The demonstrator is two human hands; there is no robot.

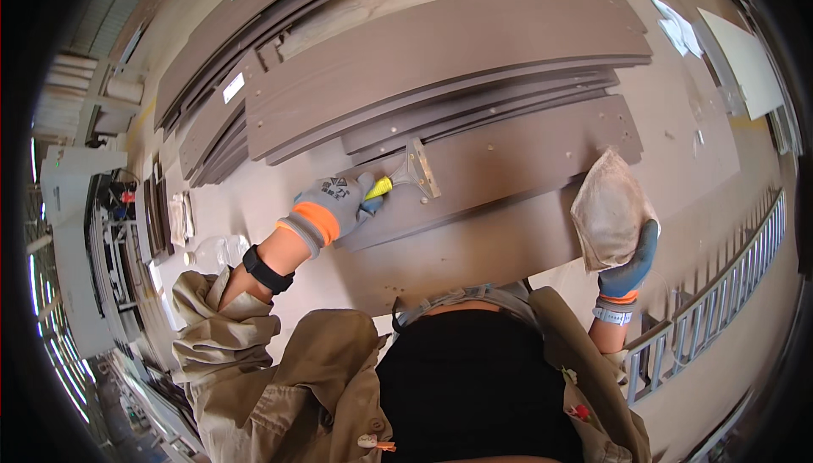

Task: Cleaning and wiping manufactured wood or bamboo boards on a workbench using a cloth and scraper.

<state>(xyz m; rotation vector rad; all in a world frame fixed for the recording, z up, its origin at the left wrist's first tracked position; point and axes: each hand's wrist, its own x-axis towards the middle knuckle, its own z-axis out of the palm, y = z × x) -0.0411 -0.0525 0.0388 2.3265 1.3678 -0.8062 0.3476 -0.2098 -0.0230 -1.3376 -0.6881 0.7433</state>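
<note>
My left hand (343,207), in a grey and orange work glove, is closed around the yellow handle of a scraper (417,172). Its wide metal blade lies over a brown panel (525,154) that has small holes near its end. In my gloved right hand (631,264) is a folded, stained cloth (611,209), gripped at its lower right side and held over the right end of the near panel. Beneath, closer to my body, another brown board (474,256) reaches toward my waist. The fingers under the cloth are partly hidden.
Stacked brown panels (440,44) lie beyond my hands, with more stacks (241,27) at the far left. A clear plastic bottle (218,251) lies by my left forearm. At right runs a metal roller conveyor (711,294); a white board (741,61) stands farther off.
</note>
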